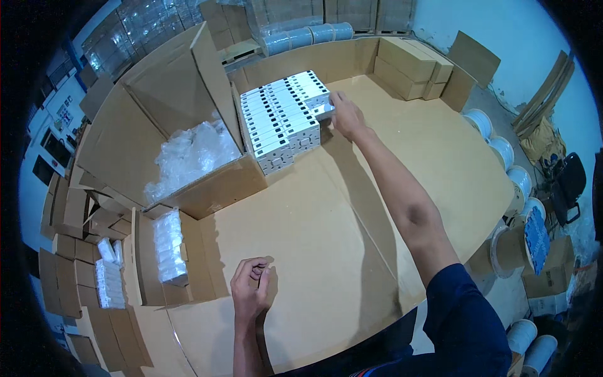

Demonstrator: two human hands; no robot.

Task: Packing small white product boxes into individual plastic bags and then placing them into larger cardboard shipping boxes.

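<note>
- On the cardboard-covered surface (352, 226), far centre: a block of small white boxes (279, 122), flat and rectangular, stood on edge in close rows, dark markings on their upper faces.
- Right hand (347, 116): arm stretched forward, fingers closed on one white box (325, 111) at the block's right edge, touching its neighbours.
- Left hand (250, 290): near the front of the surface, fingers curled loosely inward; whether anything lies inside them cannot be told.
- Handling, judged: each box looks light and stiff, with smooth printed card that may slide under a loose pinch. Best taken by the two long faces, thumb opposite fingers. Corners would likely dent if squeezed hard, and rows left without support could tip.
- Large open carton (169, 119): just left of the block, flaps raised, holding crumpled clear plastic wrap (191, 154).
- Low tray carton (166, 264): front left, holding a wrapped white bundle (169, 245).
- Brown closed cartons (408, 66): stacked at the far right corner, well apart from the hands.
- Edges and room: the curved right edge drops toward white cable spools (502, 151) on the floor. A broad bare stretch lies between the two hands; the carton's wall closes the block's left side.
</note>
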